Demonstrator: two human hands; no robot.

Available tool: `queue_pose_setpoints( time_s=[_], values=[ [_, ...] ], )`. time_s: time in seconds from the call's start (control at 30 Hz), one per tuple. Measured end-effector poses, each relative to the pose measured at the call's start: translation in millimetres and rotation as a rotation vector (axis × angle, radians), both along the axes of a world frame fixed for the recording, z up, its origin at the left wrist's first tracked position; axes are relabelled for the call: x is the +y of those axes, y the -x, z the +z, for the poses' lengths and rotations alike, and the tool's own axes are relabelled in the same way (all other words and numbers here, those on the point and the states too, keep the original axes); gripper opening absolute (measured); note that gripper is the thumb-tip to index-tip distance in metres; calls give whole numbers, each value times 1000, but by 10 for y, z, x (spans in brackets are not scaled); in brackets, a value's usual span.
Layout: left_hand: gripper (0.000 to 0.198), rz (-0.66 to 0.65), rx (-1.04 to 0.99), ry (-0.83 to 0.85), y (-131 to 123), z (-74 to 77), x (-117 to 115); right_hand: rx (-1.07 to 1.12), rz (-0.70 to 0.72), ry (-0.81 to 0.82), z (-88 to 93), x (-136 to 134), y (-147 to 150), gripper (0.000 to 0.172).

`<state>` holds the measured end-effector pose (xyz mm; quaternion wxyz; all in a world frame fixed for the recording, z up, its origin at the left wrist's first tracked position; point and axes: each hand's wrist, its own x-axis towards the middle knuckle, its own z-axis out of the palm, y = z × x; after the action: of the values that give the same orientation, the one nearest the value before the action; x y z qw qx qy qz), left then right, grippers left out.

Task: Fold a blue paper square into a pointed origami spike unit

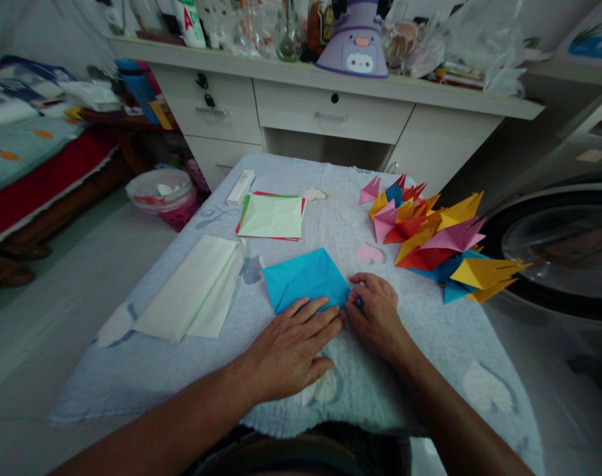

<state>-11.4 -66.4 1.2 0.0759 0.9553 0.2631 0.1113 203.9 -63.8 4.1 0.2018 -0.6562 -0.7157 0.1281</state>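
Observation:
A creased sheet of blue origami paper (pixel 305 279) lies on the cloth-covered table in front of me. My left hand (pixel 294 347) rests flat across its near edge, fingers stretched out and holding nothing. At the sheet's right corner is my right hand (pixel 375 307), with thumb and index finger curled together around that corner. Beyond the blue sheet sits a stack of square paper (pixel 272 217), pale green on top with red and green edges beneath. Folded paper pieces (pixel 425 231) in orange, red, pink and blue are heaped at the right.
A folded whitish sheet (pixel 192 287) lies at the left, and a small white box (pixel 240 188) near the far left edge. Beyond the table stands a white drawer desk (pixel 325 99) with cluttered top. A lined bin (pixel 165 192) is on the floor left; a round-doored appliance (pixel 563 248) stands right.

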Motion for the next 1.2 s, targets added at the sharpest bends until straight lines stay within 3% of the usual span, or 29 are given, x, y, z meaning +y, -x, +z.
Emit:
queue_pose_setpoints(
  time_s=[0.27, 0.53, 0.77, 1.2],
  values=[
    [61, 30, 10, 33, 11, 6, -14, 80, 86, -42, 37, -51, -42, 11],
    [67, 68, -3, 9, 7, -63, -38, 57, 38, -14, 17, 1, -6, 10],
    [63, 72, -24, -27, 2, -15, -43, 46, 102, -11, 38, -4, -25, 4],
    [67, 75, 3, 5, 6, -55, -26, 21, 99, 25, 62, 5, -8, 10]
  ],
)
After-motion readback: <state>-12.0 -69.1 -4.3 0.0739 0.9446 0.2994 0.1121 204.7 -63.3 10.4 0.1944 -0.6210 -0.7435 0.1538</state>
